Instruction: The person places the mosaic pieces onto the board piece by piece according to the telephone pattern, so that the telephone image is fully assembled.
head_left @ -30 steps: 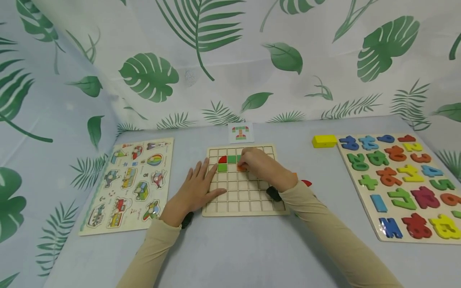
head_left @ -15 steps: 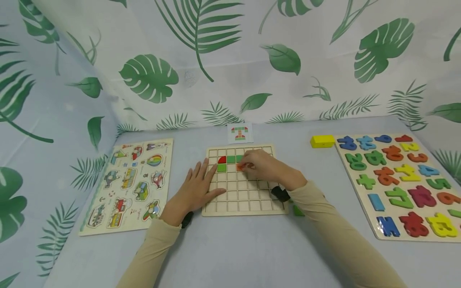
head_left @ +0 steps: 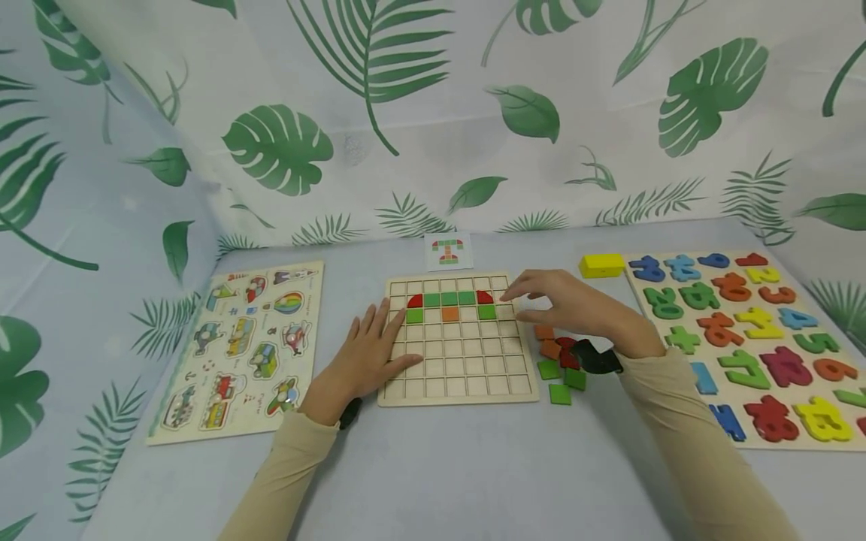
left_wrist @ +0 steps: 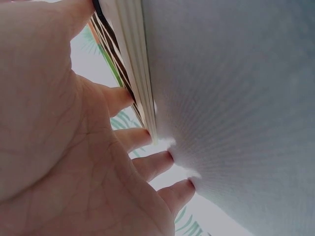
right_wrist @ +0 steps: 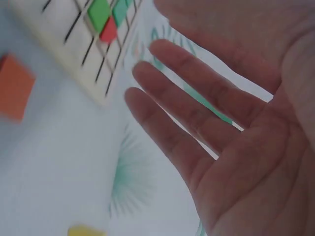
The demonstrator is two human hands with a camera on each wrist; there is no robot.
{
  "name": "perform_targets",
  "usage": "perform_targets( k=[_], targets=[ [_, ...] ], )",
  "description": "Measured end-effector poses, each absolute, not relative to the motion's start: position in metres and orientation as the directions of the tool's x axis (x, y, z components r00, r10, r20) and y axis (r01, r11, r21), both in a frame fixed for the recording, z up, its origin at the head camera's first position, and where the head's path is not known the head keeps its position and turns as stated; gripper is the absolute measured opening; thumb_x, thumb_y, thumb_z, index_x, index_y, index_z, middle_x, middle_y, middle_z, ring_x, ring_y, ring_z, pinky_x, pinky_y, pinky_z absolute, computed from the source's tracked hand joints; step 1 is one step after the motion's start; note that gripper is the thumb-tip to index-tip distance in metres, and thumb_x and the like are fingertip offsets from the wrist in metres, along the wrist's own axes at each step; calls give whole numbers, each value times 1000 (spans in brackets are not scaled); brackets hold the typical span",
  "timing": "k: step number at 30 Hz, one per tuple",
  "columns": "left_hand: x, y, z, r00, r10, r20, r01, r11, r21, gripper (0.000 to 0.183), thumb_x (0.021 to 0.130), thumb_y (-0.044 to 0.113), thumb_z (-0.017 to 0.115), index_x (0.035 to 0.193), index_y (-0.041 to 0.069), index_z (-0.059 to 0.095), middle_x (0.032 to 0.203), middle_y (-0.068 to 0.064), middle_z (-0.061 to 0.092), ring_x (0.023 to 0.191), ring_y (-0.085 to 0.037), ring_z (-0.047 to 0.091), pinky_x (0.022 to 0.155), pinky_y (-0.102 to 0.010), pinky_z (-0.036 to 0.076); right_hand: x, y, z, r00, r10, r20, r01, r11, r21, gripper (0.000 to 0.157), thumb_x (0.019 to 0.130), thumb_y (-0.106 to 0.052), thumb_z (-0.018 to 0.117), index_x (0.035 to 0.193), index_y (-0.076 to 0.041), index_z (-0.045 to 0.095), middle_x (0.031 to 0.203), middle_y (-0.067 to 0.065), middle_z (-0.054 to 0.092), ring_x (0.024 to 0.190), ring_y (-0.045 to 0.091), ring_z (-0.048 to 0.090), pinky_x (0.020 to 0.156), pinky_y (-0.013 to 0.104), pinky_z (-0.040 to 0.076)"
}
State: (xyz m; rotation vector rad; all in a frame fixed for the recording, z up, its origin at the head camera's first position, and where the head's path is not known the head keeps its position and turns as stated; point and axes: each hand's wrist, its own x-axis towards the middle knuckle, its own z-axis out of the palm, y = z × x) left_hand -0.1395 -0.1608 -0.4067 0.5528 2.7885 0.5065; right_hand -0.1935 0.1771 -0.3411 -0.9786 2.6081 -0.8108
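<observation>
Closest to me, my left hand (head_left: 368,364) lies spread along the left edge of the grid board (head_left: 453,366), thumb over the bare cells, gripping nothing; I judge light, flat pressure there is best, so the board cannot skid. Beside the board's right edge sit the loose tiles: green tiles (head_left: 560,394) nearest, then red pieces (head_left: 567,350) half behind my wrist, too overlapped to count, then orange tiles (head_left: 544,332). I'd lift one at a time by its sides, leaving the face free for a fingertip to press it square into its cell. My right hand (head_left: 571,304) hovers over that right edge, thumb and fingers apart, no tile between them; a low wrist path there could nudge seated pieces.

Farther up, the board's cells hold their tiles: in the third row from the far side, an orange square (head_left: 449,313) midway between two green squares (head_left: 487,312); beyond it, three green squares in a line with a red rounded tile (head_left: 484,297) at each end, curves facing outward.

Out to the sides, the picture board (head_left: 250,417) carries vehicle pieces and the number board (head_left: 747,444) coloured numerals. Farthest are the yellow block (head_left: 602,265) and the pattern card (head_left: 449,252), worth checking for each colour and curve.
</observation>
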Motion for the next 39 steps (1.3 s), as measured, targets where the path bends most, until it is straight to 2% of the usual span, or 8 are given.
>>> perform_targets(
  k=[5,11,17,25,39],
  targets=[
    [-140,-161,-408,-896,409,-172,323,867,380,87,107,52,55,168,4,17,172,-27,1,158,-49,2,125,-64,6,-190,201,-343,-773,-633,-47,-490,642,-590,28,94,-1,76,122,0,76,120,12,71,111,33,66,98,56,54],
    [-140,-162,-411,-896,410,-168,326,867,377,87,107,52,55,168,4,16,172,-27,1,158,-49,2,125,-65,7,-192,215,-356,-754,-652,-79,-491,640,-592,22,92,-3,80,115,-3,79,112,4,72,106,32,68,94,53,57],
    [-139,-164,-411,-896,410,-172,325,868,375,87,107,52,54,168,4,15,172,-27,0,158,-49,1,125,-65,7,-198,215,-369,-750,-653,-106,-473,641,-605,20,91,0,79,111,-1,79,108,5,71,102,29,68,91,49,59],
    [-140,-162,-411,-895,415,-164,330,862,385,87,107,52,55,168,4,16,172,-27,0,158,-49,2,125,-65,7,-200,214,-373,-762,-636,-126,-445,655,-611,16,91,-1,80,106,-1,81,98,2,71,91,19,67,81,35,59],
    [-139,-161,-409,-894,410,-179,324,869,374,87,107,52,54,168,4,15,172,-27,0,158,-49,1,125,-64,6,-205,217,-377,-773,-615,-152,-418,675,-608,21,86,0,84,107,-2,81,101,2,73,94,21,68,87,43,60]
  ],
)
